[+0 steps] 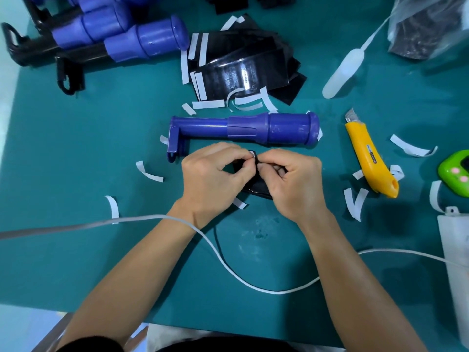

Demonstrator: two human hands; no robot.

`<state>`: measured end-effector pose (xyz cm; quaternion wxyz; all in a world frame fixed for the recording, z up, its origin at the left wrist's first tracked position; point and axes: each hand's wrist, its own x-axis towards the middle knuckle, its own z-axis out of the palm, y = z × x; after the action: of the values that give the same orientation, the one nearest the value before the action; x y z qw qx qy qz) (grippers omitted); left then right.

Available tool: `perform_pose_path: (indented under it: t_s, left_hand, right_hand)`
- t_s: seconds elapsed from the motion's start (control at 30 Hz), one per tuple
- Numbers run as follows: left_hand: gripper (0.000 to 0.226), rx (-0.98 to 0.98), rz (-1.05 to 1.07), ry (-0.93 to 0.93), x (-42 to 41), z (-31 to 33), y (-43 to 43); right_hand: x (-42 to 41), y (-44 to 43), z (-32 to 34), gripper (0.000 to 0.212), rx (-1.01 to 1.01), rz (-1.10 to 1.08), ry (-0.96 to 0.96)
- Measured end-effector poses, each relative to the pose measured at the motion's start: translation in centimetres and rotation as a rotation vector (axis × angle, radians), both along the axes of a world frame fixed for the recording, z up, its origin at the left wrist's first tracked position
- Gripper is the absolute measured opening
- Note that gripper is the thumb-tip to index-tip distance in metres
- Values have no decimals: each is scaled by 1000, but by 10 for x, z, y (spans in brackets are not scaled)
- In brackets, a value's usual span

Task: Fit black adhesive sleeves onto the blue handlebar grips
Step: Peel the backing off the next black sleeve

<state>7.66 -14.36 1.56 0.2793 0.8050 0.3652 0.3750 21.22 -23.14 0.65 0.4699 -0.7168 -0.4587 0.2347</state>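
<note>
Both hands, left hand (213,181) and right hand (291,184), pinch one black sleeve (258,186); knife (368,158) label unreadable.

Left hand (215,179) and right hand (291,184) pinch a black sleeve (258,186) below the blue grip (243,129).

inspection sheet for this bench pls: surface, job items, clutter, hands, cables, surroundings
Surface: green mat, scuffed patch near the front.
Job's things: one blue grip lying alone mid-mat; more blue grips stacked top left; pile of black sleeves behind it.
Clutter: white backing strips scattered around; yellow utility knife, blade out; white squeeze bottle; green gadget; plastic bag.
Grippers: left hand and right hand both pinching one black sleeve, apparently at its backing strip.
Cables: white cable crossing under both forearms.
Surroundings: white box at right edge.
</note>
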Motion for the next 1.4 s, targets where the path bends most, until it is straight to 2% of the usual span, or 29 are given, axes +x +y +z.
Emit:
perform_pose_path:
  t_s: [0.2, 0.47, 0.53, 0.63, 0.77, 0.83, 0.9, 0.97, 1.0, 1.03, 1.07, 1.13, 1.2, 1.23, 1.27, 1.4]
  left_hand:
    - [9, -67, -14, 44, 4, 0, -1]
    - [13, -147, -32, 7, 6, -1, -1]
    - [13, -154, -42, -5, 6, -2, 0]
    - [15, -173, -34, -19, 5, -2, 1]
    - [12, -220, 49, -69, 1, 0, 4]
    - [19, -233, 86, -75, -1, 3, 6]
    - [25, -351, 61, -107, -3, 5, 8]
    - [21, -557, 2, -192, -3, 7, 10]
    - [20, -630, -16, -224, -3, 8, 10]
    - [18, -670, -27, -238, -2, 8, 11]
    - [16, -696, -30, -242, -2, 7, 11]
    - [19, -738, -33, -255, -2, 7, 10]
    - [25, -773, -39, -288, -1, 7, 8]
    - [26, -780, -46, -302, -2, 7, 8]
    - [26, -782, -60, -313, -2, 6, 7]
    - [25, -752, -171, -308, -3, 5, 5]
  right_hand:
    - [-4, 1, 1, 15, 11, 3, 51]
    - [-2, 4, 10, 12, -86, -36, 483]
    - [-2, 4, 10, 15, -95, -51, 540]
    - [0, 3, 10, 9, -98, -67, 592]
    - [2, 3, 10, 10, -75, -101, 647]
    - [5, 3, 12, 14, -47, -139, 763]
    - [9, 4, 15, 11, -27, -193, 934]
    - [11, 5, 19, 4, -21, -242, 1011]
    - [11, 5, 20, 7, -24, -269, 966]
    - [9, 4, 20, 11, -30, -302, 836]
    - [6, 3, 20, 14, -37, -346, 623]
    - [-3, -2, 19, 18, -23, -433, 79]
    - [-13, -5, 21, 11, 71, -435, -361]
    - [-16, -6, 21, 5, 126, -401, -457]
    - [-18, -6, 20, 2, 151, -372, -469]
    - [-18, -6, 20, 6, 126, -301, -332]
